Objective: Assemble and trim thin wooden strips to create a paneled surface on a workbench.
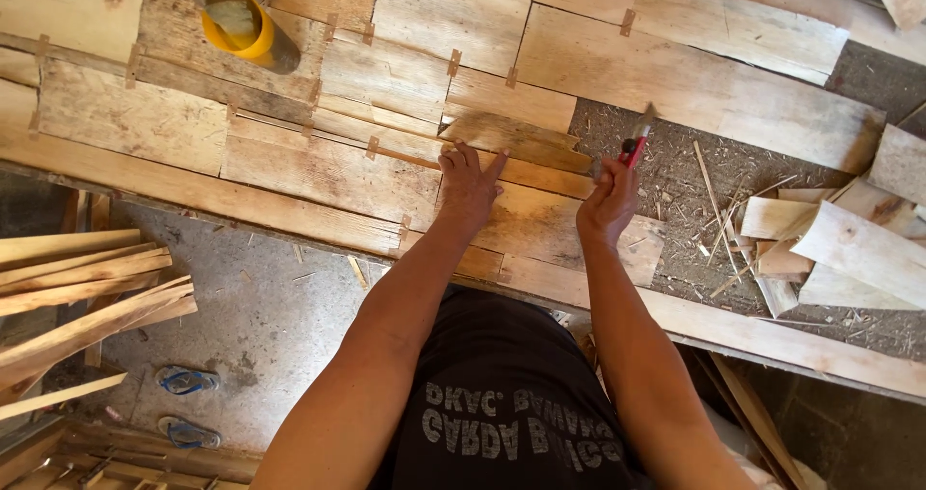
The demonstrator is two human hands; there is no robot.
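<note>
My left hand [469, 186] lies flat with fingers spread on the wooden boards, its fingertips against a short dark plank [516, 138] set among the joined boards [318, 167]. My right hand [608, 201] grips a red-handled tool [634, 146], whose head is next to the right end of that plank. The tool's working end is small and hard to make out.
A yellow cup [238, 25] stands on the boards at the upper left. Loose wood offcuts [839, 244] lie on a sawdust-strewn surface at the right. Stacked wood strips [82, 302] are at the lower left, with blue sandals [186, 381] on the concrete floor below.
</note>
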